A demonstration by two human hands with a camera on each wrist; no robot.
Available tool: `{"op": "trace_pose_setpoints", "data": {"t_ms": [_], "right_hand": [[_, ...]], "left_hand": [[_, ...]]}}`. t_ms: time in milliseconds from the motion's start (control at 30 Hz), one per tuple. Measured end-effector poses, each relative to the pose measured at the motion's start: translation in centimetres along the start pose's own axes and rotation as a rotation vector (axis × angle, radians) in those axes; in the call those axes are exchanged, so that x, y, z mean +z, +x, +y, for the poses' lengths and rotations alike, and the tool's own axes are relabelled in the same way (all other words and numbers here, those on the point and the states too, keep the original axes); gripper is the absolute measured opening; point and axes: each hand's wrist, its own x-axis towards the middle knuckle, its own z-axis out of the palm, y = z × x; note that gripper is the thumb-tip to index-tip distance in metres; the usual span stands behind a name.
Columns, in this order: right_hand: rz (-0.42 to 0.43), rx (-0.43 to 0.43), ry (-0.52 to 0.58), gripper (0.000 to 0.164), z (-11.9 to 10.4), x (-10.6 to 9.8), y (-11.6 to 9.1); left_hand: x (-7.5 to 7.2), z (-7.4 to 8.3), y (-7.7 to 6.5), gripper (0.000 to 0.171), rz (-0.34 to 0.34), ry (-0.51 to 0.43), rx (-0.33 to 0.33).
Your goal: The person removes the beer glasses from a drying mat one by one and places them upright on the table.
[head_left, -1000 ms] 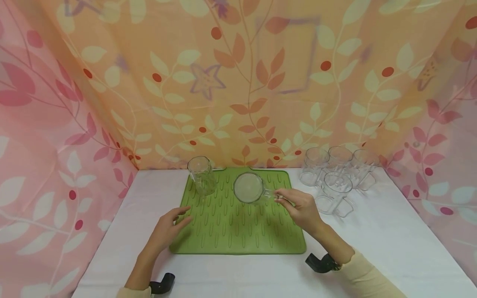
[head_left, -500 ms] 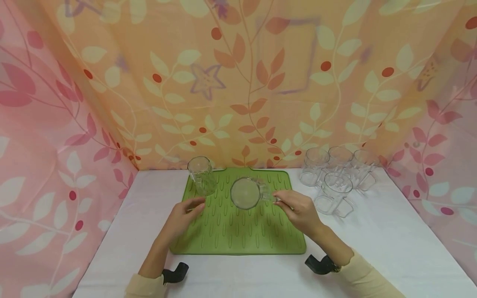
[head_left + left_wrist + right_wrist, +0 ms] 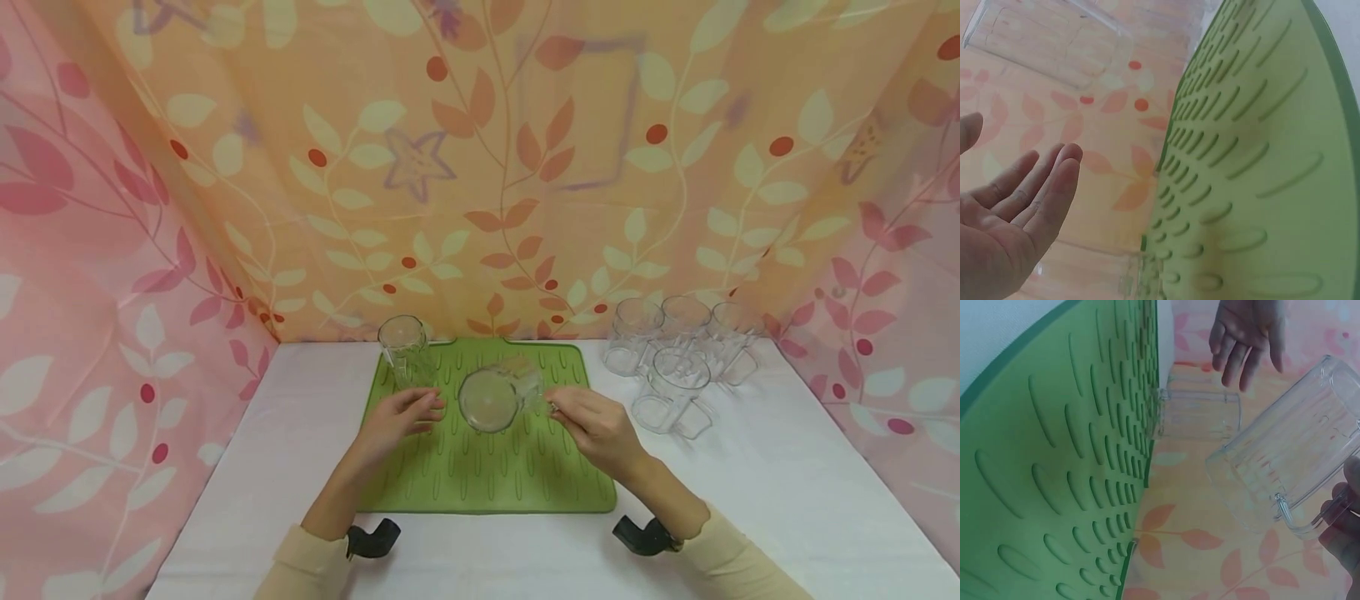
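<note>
A clear glass mug is held tilted above the green ridged mat. My right hand grips its handle, and the right wrist view shows fingers curled round the handle of that mug. My left hand hovers over the mat's left part, just left of the held mug and apart from it. Its fingers look relaxed and hold nothing in the left wrist view, where the hand is seen palm-on. Behind it a second glass mug stands on the mat's back left corner, partly hidden by the hand.
Several clear glass mugs stand grouped on the white tablecloth to the right of the mat. A patterned orange curtain closes the back, with pink cloth at the sides.
My left hand has moved right and a little away from me, towards the held mug. The held mug has shifted slightly left and nearer, and tilted more. My right hand still grips the handle.
</note>
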Motion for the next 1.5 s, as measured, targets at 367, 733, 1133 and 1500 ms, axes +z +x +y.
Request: {"op": "trace_pose_setpoints", "data": {"t_ms": [367,733,1133,1500], "right_hand": [[0.0,-0.086,-0.043,0.026,-0.4,0.3,-0.1],[-0.028,-0.161,-0.091,0.028,-0.6,0.5,-0.4],[0.0,-0.229,-0.088,0.024,-0.5,0.9,-0.3],[-0.048,-0.25,-0.125,0.028,-0.8,1.0,-0.8]], "left_hand": [[0.9,0.9,1.5,0.054,-0.102,-0.076,-0.054],[1.9,1.5,2.7,0.06,-0.174,-0.067,-0.111],[2.6,1.4,3.2,0.053,-0.397,-0.328,-0.271],[3.5,1.1,3.6,0.076,-0.484,-0.521,-0.407]]}}
